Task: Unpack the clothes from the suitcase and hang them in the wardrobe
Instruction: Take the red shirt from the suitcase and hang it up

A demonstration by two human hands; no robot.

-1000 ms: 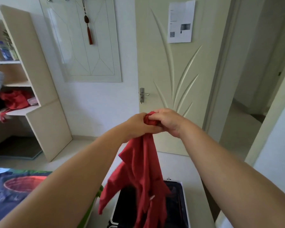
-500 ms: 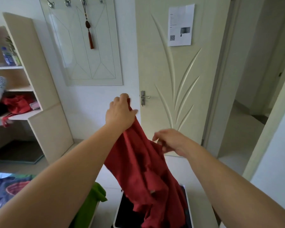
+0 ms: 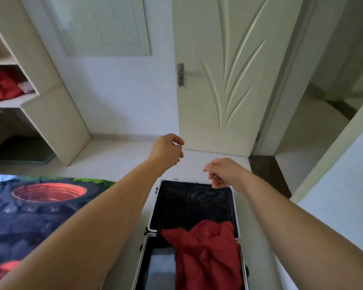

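Red garment (image 3: 205, 248): heaped in open suitcase (image 3: 194, 204), below right hand (image 3: 224, 172), well apart from it. Left hand (image 3: 166, 150) and right hand: fingers loosely curled, holding nothing, hovering above suitcase's far end. Not yet hung; wardrobe shelves (image 3: 50, 114) well off to left of left hand. Judged barely begun for this piece. Half a second ago: gripped aloft in left hand; now dropped back.

Red garment (image 3: 208, 248) in black-lined suitcase (image 3: 194, 204); bedspread (image 3: 29, 210) dk blue w/ orange-red crater print; cream door (image 3: 228, 70).
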